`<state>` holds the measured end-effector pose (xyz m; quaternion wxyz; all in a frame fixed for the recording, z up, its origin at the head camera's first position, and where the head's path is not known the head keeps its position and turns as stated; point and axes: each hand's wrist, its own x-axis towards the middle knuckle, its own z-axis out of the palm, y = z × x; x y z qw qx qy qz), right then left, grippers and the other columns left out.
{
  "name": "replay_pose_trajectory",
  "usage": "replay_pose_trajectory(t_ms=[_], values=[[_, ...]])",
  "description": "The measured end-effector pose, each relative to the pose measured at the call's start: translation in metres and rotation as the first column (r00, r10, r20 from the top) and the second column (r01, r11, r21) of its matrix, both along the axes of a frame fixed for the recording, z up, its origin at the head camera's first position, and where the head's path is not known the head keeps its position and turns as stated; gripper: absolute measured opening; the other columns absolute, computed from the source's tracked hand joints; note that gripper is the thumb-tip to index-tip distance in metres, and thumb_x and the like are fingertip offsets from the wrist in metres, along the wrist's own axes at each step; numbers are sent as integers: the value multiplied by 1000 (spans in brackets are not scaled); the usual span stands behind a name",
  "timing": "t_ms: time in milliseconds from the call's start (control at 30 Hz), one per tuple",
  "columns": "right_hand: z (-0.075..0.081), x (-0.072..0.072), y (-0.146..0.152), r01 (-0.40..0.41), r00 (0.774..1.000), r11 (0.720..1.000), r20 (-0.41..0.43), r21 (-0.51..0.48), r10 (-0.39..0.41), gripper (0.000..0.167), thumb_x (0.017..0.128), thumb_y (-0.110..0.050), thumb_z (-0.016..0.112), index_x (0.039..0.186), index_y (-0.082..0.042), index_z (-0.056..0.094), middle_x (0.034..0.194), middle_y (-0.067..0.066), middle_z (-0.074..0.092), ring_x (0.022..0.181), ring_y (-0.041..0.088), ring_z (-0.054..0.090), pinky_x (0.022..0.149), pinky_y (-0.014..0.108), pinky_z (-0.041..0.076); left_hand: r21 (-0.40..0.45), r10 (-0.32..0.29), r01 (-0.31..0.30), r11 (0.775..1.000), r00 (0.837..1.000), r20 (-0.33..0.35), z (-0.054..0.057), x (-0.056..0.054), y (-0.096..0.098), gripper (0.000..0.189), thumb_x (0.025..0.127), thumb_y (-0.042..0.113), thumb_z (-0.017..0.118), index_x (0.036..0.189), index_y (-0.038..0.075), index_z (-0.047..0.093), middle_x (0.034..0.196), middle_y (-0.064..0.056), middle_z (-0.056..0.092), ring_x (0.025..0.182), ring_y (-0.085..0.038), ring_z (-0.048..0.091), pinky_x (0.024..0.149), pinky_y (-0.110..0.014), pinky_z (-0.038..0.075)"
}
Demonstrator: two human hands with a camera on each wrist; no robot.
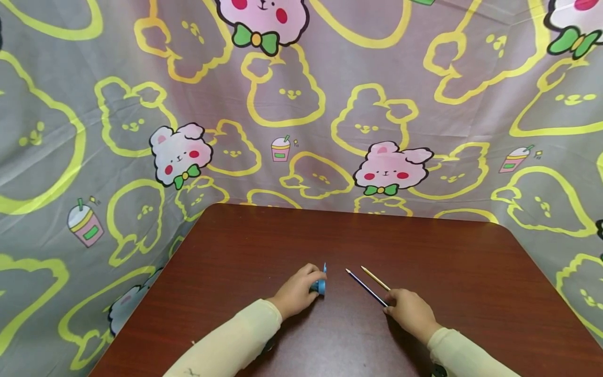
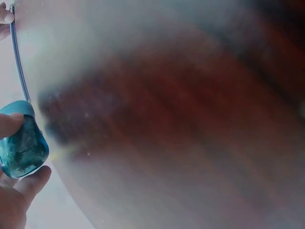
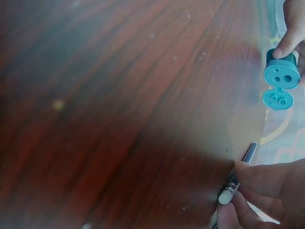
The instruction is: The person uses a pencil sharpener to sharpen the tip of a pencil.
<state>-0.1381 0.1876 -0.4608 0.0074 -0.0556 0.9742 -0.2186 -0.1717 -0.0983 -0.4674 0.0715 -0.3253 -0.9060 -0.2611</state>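
Observation:
My left hand (image 1: 298, 291) grips a blue pencil sharpener (image 1: 321, 286) with a see-through body, held over the table. Its lid (image 3: 278, 98) hangs open on the hinge, and the sharpening holes in its face (image 3: 281, 76) point toward the right hand. In the left wrist view the sharpener's body (image 2: 24, 148) sits between thumb and fingers. My right hand (image 1: 413, 313) pinches a dark blue pencil (image 1: 366, 287) near its white eraser end (image 3: 226, 196), tip toward the sharpener. A gold pencil (image 1: 376, 278) runs beside it up to the right fingers; whether they hold it I cannot tell.
The reddish-brown wooden table (image 1: 264, 235) has rounded far corners. A patterned cloth (image 1: 301, 94) with cartoon animals hangs behind it and along the sides.

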Motion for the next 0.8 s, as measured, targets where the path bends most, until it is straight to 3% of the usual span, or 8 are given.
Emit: replay_pose_trajectory(t_ms=[200,800], values=[[-1,0,0,-5,1000,1000,-2,-1,5,16,74,-13,78,89,-12,72,89,6,71,83,28,67,66,47,51,-15,-2,3,1000,1000,10,0,0,1,36,83,0,72,117,9,64,113,-4,55,105,-17,55,90,-28,49],[-1,-1,1,-8,1000,1000,-6,3,8,15,74,-12,78,88,-12,72,89,6,71,84,30,67,66,47,51,-77,-4,0,997,998,-58,-3,0,4,37,82,2,74,117,11,64,111,-2,56,103,-15,56,88,-26,49]])
